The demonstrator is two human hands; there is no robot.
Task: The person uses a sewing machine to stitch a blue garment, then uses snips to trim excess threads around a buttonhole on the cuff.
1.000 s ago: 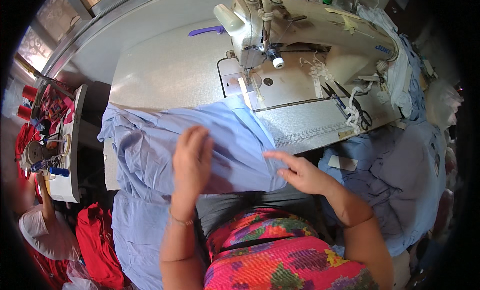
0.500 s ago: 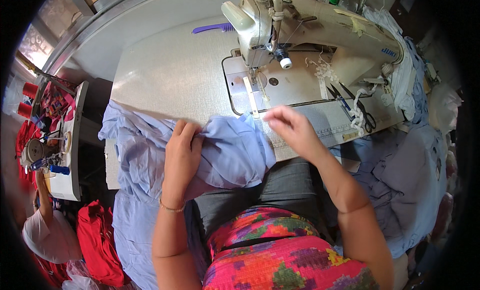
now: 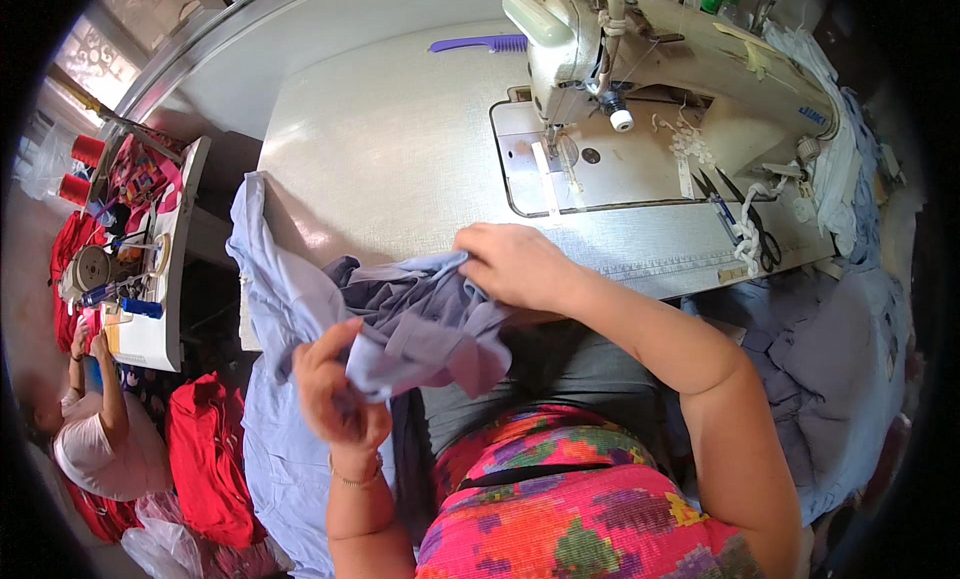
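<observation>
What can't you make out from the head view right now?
- Left hand fingertips: buried in the blue fabric.
- Right hand fingertips: tucked under the same folds.
- Needle of the sewing machine: too small and shadowed by the head.
- Scissors: partly covered by white cord.

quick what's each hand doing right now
Left hand: closed, gripping the light blue fabric.
Right hand: closed on the same fabric.

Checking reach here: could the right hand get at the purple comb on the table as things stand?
Probably yes: the right hand grips blue cloth, but bare table lies between it and the comb.
</observation>
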